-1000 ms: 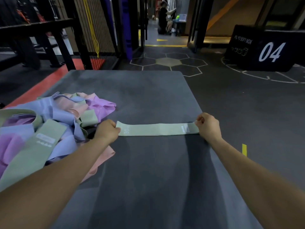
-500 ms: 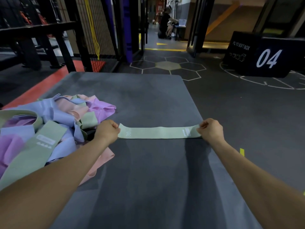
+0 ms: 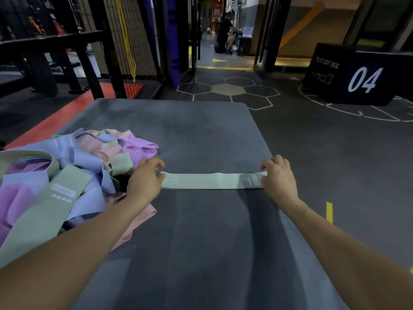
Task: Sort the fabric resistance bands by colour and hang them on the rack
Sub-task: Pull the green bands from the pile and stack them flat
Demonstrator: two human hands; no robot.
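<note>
Hands, left hand (image 3: pixel 146 178) and right hand (image 3: pixel 277 176), rest with loosened fingers on the ends of a green band (image 3: pixel 212 181) laid flat on the grey mat (image 3: pixel 201 135), probably starting a green group right of the mixed pile (image 3: pixel 67 175).

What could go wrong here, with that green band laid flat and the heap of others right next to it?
1. The green band lies flat on the grey mat with its left end close to the mixed pile; the left hand sits between them and could drag a pile band across it.
2. The band's right end, under the right hand, reaches the mat's edge and might slip onto the floor.
3. The pile holds more green bands, tangled with other colours, which are easy to overlook.
</note>
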